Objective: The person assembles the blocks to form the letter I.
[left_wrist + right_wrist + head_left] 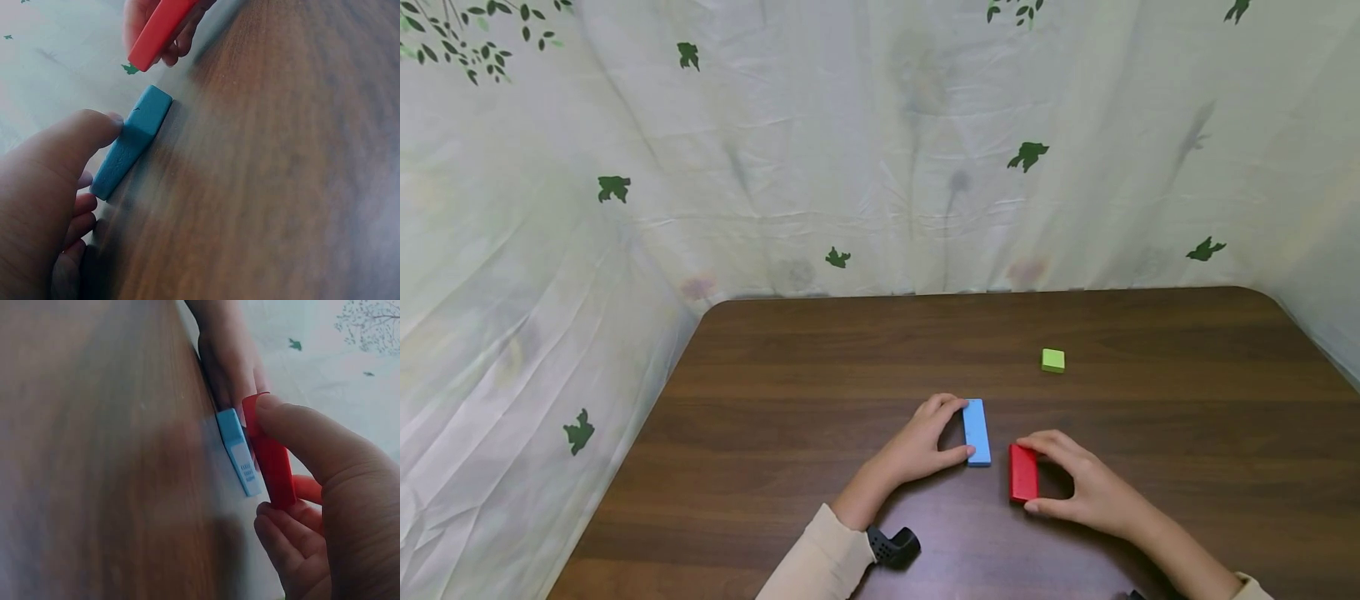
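A long blue block (977, 433) lies on the brown table, left of a red block. My left hand (921, 442) holds it from the left, the thumb near its close end and the fingers at its far end. In the left wrist view the thumb lies against the side of the blue block (134, 140). My right hand (1090, 483) pinches the red block (1023, 472) between thumb and fingers at its two ends. The right wrist view shows the red block (272, 456) raised off the table, with a white label on the blue block (237, 450) beyond it.
A small green block (1052, 360) sits farther back on the wooden table (850, 350). Behind the table hangs a pale curtain (850, 150) with leaf prints. A black wrist device (895, 548) is worn at the left sleeve.
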The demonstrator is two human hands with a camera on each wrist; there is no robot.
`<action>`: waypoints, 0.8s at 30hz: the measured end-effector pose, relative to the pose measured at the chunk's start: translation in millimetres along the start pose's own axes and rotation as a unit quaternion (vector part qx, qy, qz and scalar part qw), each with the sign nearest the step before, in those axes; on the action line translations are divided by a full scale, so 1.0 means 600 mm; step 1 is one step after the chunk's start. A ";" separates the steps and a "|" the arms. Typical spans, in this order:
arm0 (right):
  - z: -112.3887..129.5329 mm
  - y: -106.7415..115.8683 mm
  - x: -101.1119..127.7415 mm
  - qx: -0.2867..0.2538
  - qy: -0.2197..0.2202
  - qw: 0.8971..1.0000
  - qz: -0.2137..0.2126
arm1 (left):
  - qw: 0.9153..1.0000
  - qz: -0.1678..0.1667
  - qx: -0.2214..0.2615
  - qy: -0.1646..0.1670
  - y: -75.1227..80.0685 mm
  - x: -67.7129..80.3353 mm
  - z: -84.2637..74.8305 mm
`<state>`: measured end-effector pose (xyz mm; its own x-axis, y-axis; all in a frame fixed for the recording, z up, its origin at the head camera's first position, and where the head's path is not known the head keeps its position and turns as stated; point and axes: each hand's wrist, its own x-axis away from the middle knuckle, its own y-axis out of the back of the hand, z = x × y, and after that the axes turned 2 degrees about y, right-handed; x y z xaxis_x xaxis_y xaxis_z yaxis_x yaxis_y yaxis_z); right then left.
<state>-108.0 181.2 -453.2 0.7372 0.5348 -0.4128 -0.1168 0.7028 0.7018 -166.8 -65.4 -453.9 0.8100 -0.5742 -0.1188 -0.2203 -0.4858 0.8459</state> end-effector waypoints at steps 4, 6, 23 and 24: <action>0.004 -0.007 0.001 -0.001 0.011 1.000 0.005 | 1.000 -0.001 0.003 -0.003 0.000 0.000 0.000; 0.006 -0.010 0.001 0.001 0.013 1.000 0.011 | 1.000 0.001 0.004 -0.001 0.000 0.001 0.001; 0.024 -0.018 -0.002 0.005 -0.002 0.998 0.059 | 1.000 -0.005 0.002 -0.005 -0.002 0.000 0.003; 0.024 -0.018 -0.002 0.005 -0.001 0.998 0.059 | 1.000 -0.005 0.002 -0.005 -0.002 0.000 0.003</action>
<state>-98.2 165.9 -452.0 0.7198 0.6125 -0.3269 -0.1959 0.6309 0.7508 -167.4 -66.0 -455.6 0.8063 -0.5765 -0.1323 -0.2151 -0.4942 0.8423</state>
